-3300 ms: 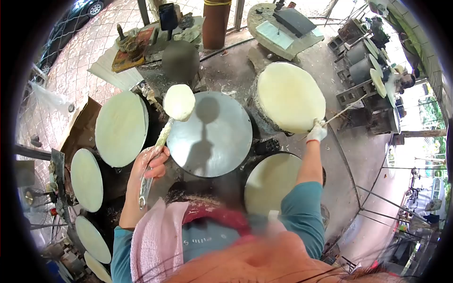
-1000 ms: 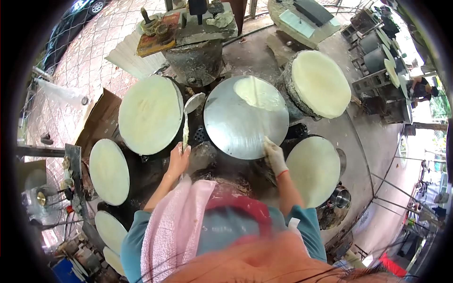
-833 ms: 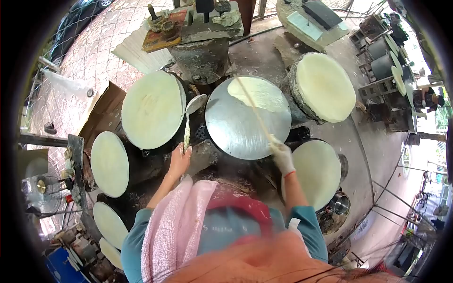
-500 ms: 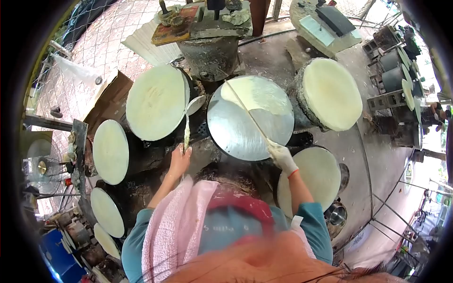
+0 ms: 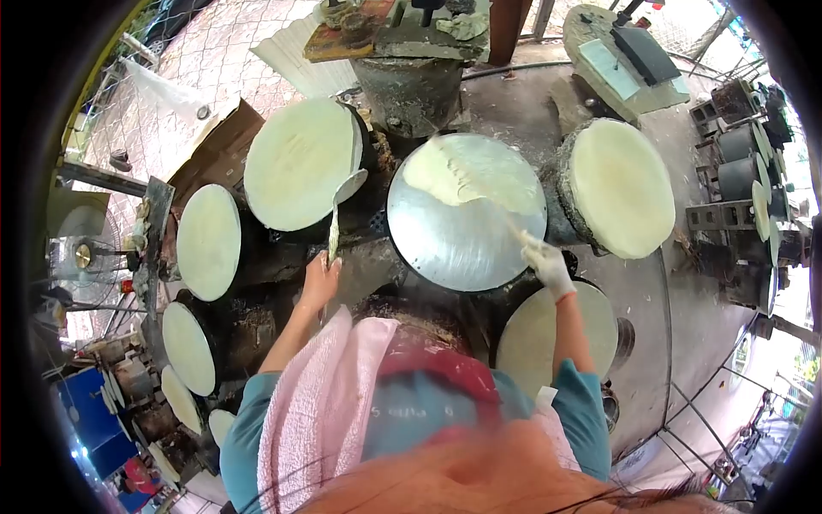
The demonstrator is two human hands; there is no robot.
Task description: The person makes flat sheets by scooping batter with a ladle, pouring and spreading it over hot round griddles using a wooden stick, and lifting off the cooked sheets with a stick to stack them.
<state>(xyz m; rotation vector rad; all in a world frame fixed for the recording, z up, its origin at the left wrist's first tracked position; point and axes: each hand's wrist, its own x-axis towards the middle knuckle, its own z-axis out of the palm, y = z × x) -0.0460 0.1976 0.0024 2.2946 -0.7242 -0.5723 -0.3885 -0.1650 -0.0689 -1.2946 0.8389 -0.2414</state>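
My left hand (image 5: 318, 281) is closed around the batter-coated handle of a ladle (image 5: 349, 185). The ladle's bowl is over the right edge of a pale round sheet (image 5: 300, 163) at the left. My right hand (image 5: 550, 267), in a whitish glove, is closed on a thin stick (image 5: 515, 228), smeared by motion, so its far end is hard to make out. Below the stick lies a round metal griddle (image 5: 454, 248). Pale wet batter (image 5: 471, 176) covers its far half in an uneven layer, and the near half shows bare shiny metal.
More pale round sheets surround me: one at the right (image 5: 621, 188), one by my right forearm (image 5: 556, 338), others at the left (image 5: 209, 242). A sooty drum (image 5: 407, 94) stands beyond the griddle. A fan (image 5: 83, 254) is far left, an oval table (image 5: 591, 51) back right.
My right hand has moved right and slightly forward with the stick. The batter's near edge has become more ragged. The ladle's bowl has swung onto the left sheet's edge. The whole view has shifted slightly.
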